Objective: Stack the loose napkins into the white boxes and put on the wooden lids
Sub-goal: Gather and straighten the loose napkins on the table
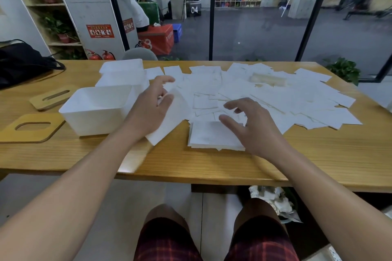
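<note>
- Broadly, a wooden table (212, 167) spread from 12 to 3 o'clock with loose napkins (265, 95); risk of sheets sliding off the far edge if swept carelessly.
- At 10 o'clock, open white boxes (95, 110), nearest one apparently empty; two more behind.
- At 9 o'clock, slotted wooden lids (29, 127) lying flat, not yet fitted.
- Near centre, a squared napkin stack (212, 135); likely to skew or topple if nudged.
- Left hand (150, 110): fingers curled round a napkin sheet (169, 121), blurred, tilted beside the nearest box; could crumple or miss the box.
- Right hand (252, 123): released, fingers spread and relaxed above the stack, gripping nothing.
</note>
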{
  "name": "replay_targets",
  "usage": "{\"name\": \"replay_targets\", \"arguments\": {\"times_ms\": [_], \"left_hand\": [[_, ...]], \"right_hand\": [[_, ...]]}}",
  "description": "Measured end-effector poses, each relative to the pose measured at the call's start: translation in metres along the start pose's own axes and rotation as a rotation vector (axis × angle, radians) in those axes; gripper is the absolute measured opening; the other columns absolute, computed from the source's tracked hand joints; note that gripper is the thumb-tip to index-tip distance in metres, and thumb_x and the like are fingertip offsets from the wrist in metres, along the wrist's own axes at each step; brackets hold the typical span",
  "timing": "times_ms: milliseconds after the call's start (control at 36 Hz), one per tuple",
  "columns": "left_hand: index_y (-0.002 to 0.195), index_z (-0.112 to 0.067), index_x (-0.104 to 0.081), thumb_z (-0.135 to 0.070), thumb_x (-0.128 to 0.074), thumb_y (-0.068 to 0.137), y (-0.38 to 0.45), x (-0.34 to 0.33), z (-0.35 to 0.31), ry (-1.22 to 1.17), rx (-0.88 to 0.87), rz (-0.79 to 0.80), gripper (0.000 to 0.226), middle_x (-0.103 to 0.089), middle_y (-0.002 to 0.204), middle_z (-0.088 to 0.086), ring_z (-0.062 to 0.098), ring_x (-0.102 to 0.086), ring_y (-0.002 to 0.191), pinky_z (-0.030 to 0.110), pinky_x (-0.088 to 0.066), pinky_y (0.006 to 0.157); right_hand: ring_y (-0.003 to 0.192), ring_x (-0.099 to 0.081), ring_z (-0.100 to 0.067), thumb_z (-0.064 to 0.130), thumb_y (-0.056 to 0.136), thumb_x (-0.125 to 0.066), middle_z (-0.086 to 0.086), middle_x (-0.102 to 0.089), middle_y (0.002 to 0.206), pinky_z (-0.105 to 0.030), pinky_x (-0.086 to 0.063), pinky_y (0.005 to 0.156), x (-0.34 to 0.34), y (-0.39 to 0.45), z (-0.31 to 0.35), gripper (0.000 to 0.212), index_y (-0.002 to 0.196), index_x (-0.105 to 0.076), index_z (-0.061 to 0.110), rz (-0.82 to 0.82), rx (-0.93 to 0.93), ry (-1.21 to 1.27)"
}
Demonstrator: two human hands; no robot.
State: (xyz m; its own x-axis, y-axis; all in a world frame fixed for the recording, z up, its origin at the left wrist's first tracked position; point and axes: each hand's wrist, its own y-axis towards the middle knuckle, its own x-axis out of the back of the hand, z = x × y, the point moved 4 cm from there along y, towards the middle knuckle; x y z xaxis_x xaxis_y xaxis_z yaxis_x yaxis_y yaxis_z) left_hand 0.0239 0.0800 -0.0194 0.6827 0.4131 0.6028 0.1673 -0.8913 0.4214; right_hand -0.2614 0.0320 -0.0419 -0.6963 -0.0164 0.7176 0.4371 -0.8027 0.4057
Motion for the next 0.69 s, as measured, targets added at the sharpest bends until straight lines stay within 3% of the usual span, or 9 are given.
{"name": "replay_targets", "arguments": {"times_ms": [56,139,194,250,306,389,444,556,694], "left_hand": [[0.154,-0.043,-0.042,-0.028,-0.058,0.112,-0.004,-0.009,-0.019,-0.113,-0.031,0.072,0.048,-0.069,0.093,0.003,0.019,-0.068,0.091,0.031,-0.051,0.091],[0.163,-0.049,-0.027,-0.027,-0.068,0.108,-0.012,-0.030,-0.045,-0.261,-0.043,0.310,0.072,-0.070,0.094,0.014,0.028,-0.064,0.078,0.035,-0.053,0.078],[0.166,-0.053,-0.017,-0.026,-0.074,0.104,-0.018,-0.044,-0.056,-0.312,-0.052,0.453,0.088,-0.076,0.099,0.010,0.022,-0.074,0.093,0.040,-0.057,0.093],[0.168,-0.053,-0.011,-0.025,-0.077,0.102,-0.022,-0.054,-0.063,-0.341,-0.065,0.520,0.098,-0.080,0.104,0.007,0.022,-0.075,0.111,0.045,-0.050,0.113],[0.168,-0.054,-0.010,-0.025,-0.080,0.100,-0.022,-0.057,-0.063,-0.317,-0.049,0.525,0.101,-0.079,0.097,0.004,0.018,-0.075,0.101,0.039,-0.051,0.106],[0.166,-0.053,-0.022,-0.030,-0.083,0.097,-0.018,-0.053,-0.052,-0.213,0.023,0.467,0.095,-0.079,0.093,0.002,0.019,-0.073,0.087,0.034,-0.052,0.088],[0.161,-0.050,-0.036,-0.032,-0.082,0.097,-0.016,-0.049,-0.043,-0.178,0.067,0.429,0.081,-0.079,0.090,0.001,0.024,-0.072,0.087,0.041,-0.056,0.089],[0.148,-0.041,-0.058,-0.034,-0.078,0.100,-0.011,-0.051,-0.023,-0.139,0.126,0.340,0.052,-0.074,0.080,-0.003,0.017,-0.069,0.074,0.047,-0.061,0.089],[0.135,-0.039,-0.069,-0.038,-0.077,0.101,-0.011,-0.061,-0.012,0.061,0.097,0.210,0.035,-0.071,0.083,-0.007,0.007,-0.066,0.072,0.036,-0.061,0.079]], "right_hand": [[0.116,-0.060,0.002,0.061,0.103,-0.059,0.023,-0.066,0.126,-0.032,-0.052,0.100,0.001,0.003,0.010,0.043,0.136,-0.066,0.034,0.027,-0.030,0.142],[0.113,-0.066,0.002,0.058,0.106,-0.057,0.019,-0.072,0.118,-0.030,-0.054,0.099,0.004,0.009,0.025,0.041,0.137,-0.066,0.033,0.071,-0.086,0.353],[0.099,-0.071,-0.006,0.052,0.106,-0.062,0.010,-0.076,0.103,-0.034,-0.057,0.090,0.004,0.011,0.031,0.037,0.137,-0.065,0.032,0.094,-0.087,0.414],[0.087,-0.072,-0.014,0.041,0.103,-0.071,0.003,-0.075,0.092,-0.037,-0.059,0.082,0.003,0.011,0.031,0.031,0.133,-0.066,0.032,0.113,-0.074,0.408],[0.080,-0.071,-0.013,0.031,0.101,-0.076,0.002,-0.075,0.088,-0.037,-0.059,0.078,0.003,0.009,0.023,0.027,0.127,-0.069,0.034,0.101,-0.075,0.378],[0.073,-0.066,-0.007,0.027,0.099,-0.077,0.003,-0.074,0.087,-0.029,-0.055,0.070,0.008,0.005,0.007,0.022,0.119,-0.073,0.036,0.046,-0.115,0.380],[0.069,-0.063,-0.006,0.027,0.099,-0.077,0.002,-0.073,0.088,-0.028,-0.052,0.068,0.011,0.004,-0.006,0.019,0.116,-0.074,0.036,-0.006,-0.154,0.380],[0.065,-0.062,-0.004,0.027,0.098,-0.079,0.002,-0.074,0.088,-0.025,-0.048,0.066,0.010,0.004,-0.029,0.016,0.112,-0.075,0.033,-0.052,-0.219,0.341],[0.069,-0.063,-0.004,0.027,0.097,-0.080,0.006,-0.072,0.088,-0.022,-0.051,0.069,0.002,0.004,-0.037,0.016,0.112,-0.075,0.029,-0.071,-0.201,0.209]]}}
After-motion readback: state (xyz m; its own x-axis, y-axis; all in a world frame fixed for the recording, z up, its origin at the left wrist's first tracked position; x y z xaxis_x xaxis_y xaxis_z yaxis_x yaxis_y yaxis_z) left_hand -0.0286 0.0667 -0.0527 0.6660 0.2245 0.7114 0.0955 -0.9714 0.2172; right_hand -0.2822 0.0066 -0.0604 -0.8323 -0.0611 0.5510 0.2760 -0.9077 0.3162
